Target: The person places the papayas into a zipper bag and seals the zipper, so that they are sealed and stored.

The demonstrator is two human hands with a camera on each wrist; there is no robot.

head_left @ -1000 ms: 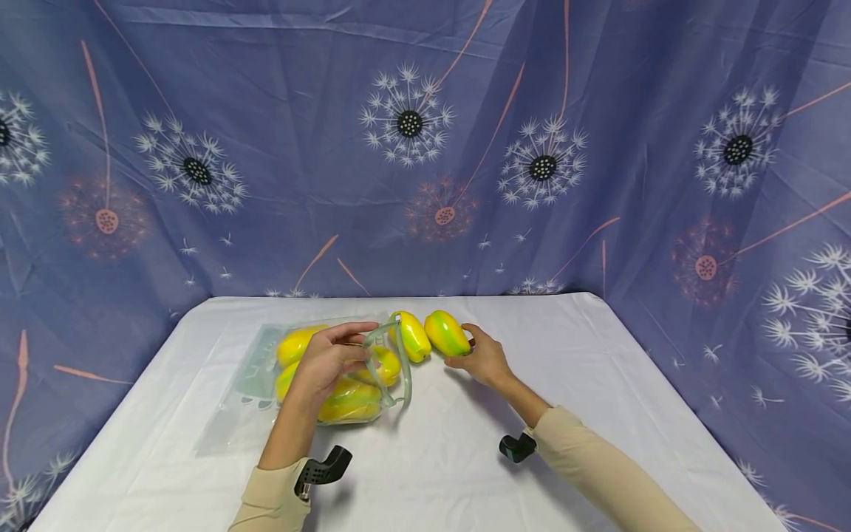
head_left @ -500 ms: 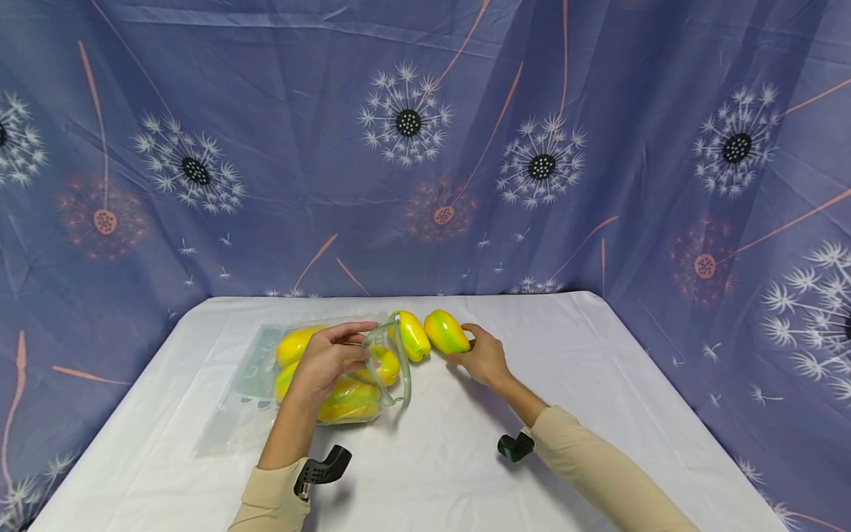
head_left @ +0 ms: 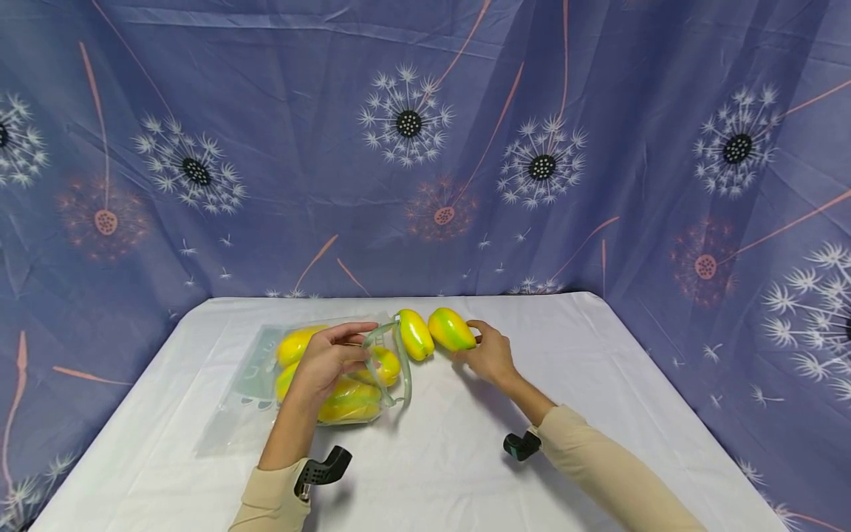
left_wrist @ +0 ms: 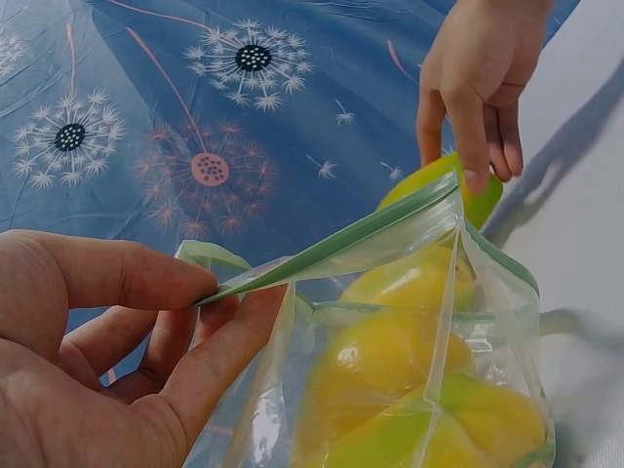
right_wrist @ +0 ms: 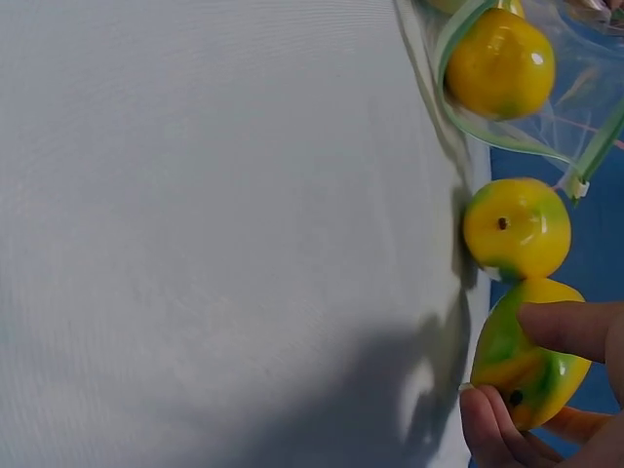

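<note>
I see R hand, curled round fruit, nudged right, mid-frame; 2nd fruit shifted too. Both still outside bag; L hand pinches its rim.

Centres on a table draped in a white cloth, lightly creased and rounded at its far corners. Has a blue-violet fabric backdrop behind the table, wrinkled, with a long horizontal crease running high above the far edge. Wraps round to the table's left and right as well, with darker vertical folds beyond the right far corner. Carries white dandelion heads with dark centres above the table, fainter pink dandelions among them, slender pink stems, and scattered white seeds lower down near the far edge. Takes soft light, bright across the table, with blurred grey shadows on the cloth.
</note>
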